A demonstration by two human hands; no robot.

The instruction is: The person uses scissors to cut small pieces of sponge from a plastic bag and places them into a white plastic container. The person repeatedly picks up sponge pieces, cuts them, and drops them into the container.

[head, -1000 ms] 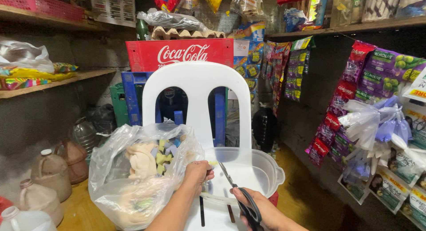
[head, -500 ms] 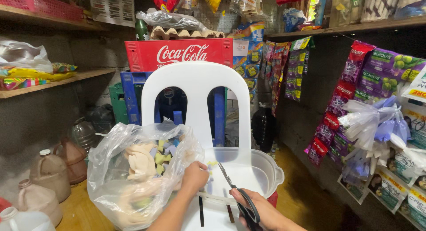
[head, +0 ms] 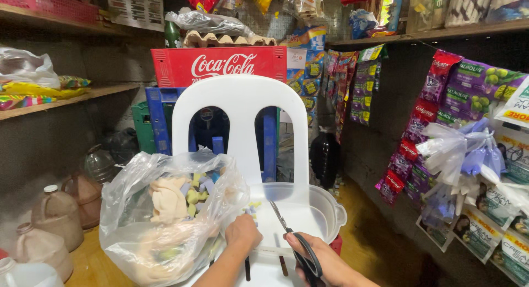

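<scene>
Head view: white plastic chair [head: 242,121], cluttered storeroom.

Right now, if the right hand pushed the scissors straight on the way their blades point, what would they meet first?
Probably the small yellow and blue pieces pinched by the left hand. The right hand aims the black-handled scissors up-left over the clear plastic tub; depth is unclear.

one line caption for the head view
Right hand holds black-handled scissors over clear plastic tub; left hand pinches small pieces.
</scene>
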